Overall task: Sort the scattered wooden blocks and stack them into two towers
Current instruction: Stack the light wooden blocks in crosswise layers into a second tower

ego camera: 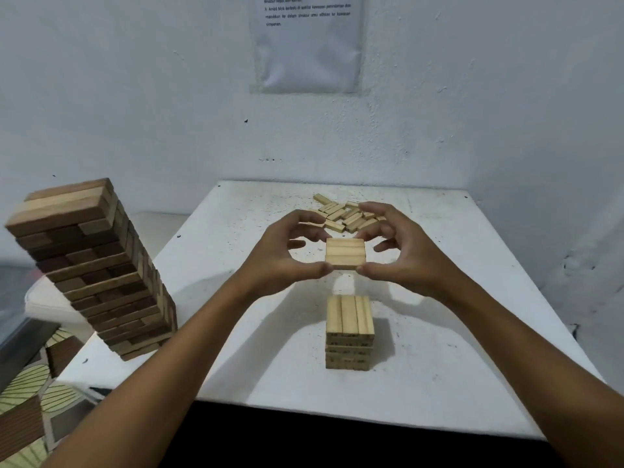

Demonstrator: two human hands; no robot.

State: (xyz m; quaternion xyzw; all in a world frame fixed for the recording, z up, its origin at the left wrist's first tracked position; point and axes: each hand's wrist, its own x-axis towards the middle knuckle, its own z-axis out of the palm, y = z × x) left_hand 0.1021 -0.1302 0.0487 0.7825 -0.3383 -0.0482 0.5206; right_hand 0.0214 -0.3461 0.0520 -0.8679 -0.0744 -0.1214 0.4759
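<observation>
**A layer of three blocks carried toward the small tower**

Both hands hold one set of three pale blocks [345, 253] side by side, raised above the white table [472, 298]. The left hand [287, 253] pinches the set's left edge between thumb and curled fingers; the right hand [401, 249] does the same on the right edge, so the set is squeezed flat between them. It hangs above and a little beyond the small tower [350, 331], apart from it. That tower stands near the table's front, a few layers high, its top blocks running near to far; the held blocks run left to right.

The step in hand looks like laying the next crosswise layer. The next move calls for lowering the set squarely onto the top, keeping the three pressed together, then letting go evenly.

Loose blocks [347, 214] wait in a heap at the far side. A tall dark tower [94, 268] stands at the left.
</observation>
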